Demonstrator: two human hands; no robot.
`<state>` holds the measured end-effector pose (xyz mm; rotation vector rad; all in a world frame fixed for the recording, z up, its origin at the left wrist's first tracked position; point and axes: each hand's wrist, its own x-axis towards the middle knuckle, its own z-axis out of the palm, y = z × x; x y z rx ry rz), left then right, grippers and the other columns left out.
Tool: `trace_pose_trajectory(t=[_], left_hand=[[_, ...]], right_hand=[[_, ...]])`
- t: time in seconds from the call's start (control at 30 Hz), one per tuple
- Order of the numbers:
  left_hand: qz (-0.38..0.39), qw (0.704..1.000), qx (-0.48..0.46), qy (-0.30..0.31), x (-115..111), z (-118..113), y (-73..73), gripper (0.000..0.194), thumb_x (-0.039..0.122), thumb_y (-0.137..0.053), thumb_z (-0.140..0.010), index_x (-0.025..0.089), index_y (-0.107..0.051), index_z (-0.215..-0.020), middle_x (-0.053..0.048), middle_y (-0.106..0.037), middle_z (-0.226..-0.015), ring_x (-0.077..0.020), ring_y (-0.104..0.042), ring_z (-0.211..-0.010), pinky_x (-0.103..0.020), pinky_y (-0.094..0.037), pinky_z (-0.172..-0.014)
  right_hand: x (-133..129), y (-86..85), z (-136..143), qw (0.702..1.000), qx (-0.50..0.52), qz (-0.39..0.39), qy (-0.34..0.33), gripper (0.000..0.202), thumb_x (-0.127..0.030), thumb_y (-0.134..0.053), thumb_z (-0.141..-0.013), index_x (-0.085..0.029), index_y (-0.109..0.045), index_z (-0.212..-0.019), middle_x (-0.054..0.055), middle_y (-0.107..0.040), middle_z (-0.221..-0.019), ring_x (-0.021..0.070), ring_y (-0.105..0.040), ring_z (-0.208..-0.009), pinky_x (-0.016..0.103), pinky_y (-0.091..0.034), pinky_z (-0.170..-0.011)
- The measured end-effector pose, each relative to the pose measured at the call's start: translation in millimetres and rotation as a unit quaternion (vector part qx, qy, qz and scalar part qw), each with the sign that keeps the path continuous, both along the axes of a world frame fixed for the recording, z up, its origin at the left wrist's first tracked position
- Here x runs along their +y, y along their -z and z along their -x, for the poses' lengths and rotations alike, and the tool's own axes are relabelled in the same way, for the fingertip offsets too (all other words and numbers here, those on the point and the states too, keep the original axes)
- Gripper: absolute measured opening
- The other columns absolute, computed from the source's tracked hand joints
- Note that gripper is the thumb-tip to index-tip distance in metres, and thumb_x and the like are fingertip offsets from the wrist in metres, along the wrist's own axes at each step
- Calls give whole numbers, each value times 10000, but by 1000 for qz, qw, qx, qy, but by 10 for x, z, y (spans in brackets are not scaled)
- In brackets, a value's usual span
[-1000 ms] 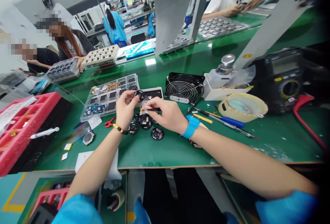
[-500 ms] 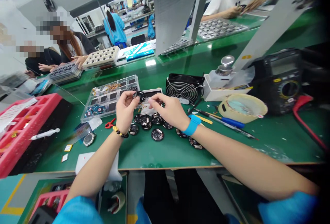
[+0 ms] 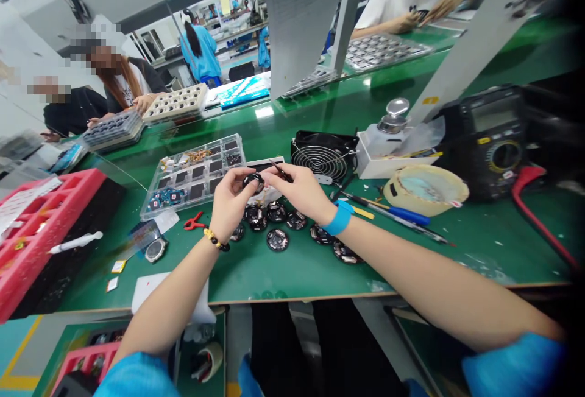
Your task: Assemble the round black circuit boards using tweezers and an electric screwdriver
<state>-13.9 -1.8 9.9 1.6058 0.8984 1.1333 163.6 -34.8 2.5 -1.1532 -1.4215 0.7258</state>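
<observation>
My left hand [image 3: 232, 197] is closed round a small round black housing [image 3: 253, 182], its thumb across the face. My right hand [image 3: 307, 193] is closed, with dark tweezers [image 3: 282, 172] showing between thumb and fingers; its fingertips are beside the housing. Below both hands several similar round black housings with metal parts lie on the green bench, one [image 3: 277, 240] apart at the front and another [image 3: 346, 252] by my right wrist. A clear compartment box [image 3: 194, 173] of small parts stands just beyond my left hand.
A black fan [image 3: 324, 156], a white holder with a metal-topped bottle [image 3: 395, 117], a yellowish tub [image 3: 425, 190] and pens [image 3: 402, 214] stand to the right. Red pliers-like clips [image 3: 194, 221] and a red foam tray [image 3: 41, 220] are left. Several people sit or stand across the bench.
The housing in my left hand has come slightly nearer and right, with the thumb now over it. My right hand has turned, so the tweezers show more above the fingers.
</observation>
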Motion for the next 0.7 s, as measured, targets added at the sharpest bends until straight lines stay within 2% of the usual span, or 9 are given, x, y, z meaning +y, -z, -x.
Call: trace_pose_trajectory(t=[0.13,0.23,0.4,0.53,0.7], left_hand=[[13,1000,1,-12,-26,-17,-17,235,309,-798,-837,184,-708,-1015,-58,-743,-1018,-177,-694,-914,-297,-560,-843],[8,1000,-4,-23,-26,-12,-36,223,293,-797,-830,185,-701,-1000,-55,-738,-1011,-172,-685,-909,-298,-562,-838],[-9,1000,2,-28,-18,-3,-41,210,293,-790,-832,191,-703,-994,-58,-731,-1023,-190,-686,-945,-315,-562,-855],[-12,1000,4,-26,-20,-5,-43,197,289,-786,-830,193,-699,-979,-50,-731,-983,-187,-687,-900,-320,-560,-838],[-13,1000,7,-26,-6,4,-28,183,285,-790,-830,197,-707,-967,-46,-731,-958,-184,-681,-859,-311,-558,-790]], right_hand=[[15,13,-26,999,-38,10,8,288,-399,-614,-977,-183,-764,-859,27,-789,-871,205,-696,-834,324,-483,-769],[3,18,-24,998,-56,4,12,256,-386,-622,-985,-193,-785,-939,29,-809,-950,219,-719,-895,332,-491,-797],[-35,4,-18,995,-90,-25,24,242,-375,-626,-999,-220,-811,-983,20,-829,-1016,236,-756,-949,352,-527,-836],[-39,23,-31,990,-126,-54,42,205,-337,-648,-987,-242,-827,-1017,14,-834,-1063,258,-776,-995,377,-552,-865],[-34,37,-46,987,-144,-58,37,204,-323,-645,-992,-256,-834,-1031,2,-836,-1056,260,-785,-972,366,-552,-817]])
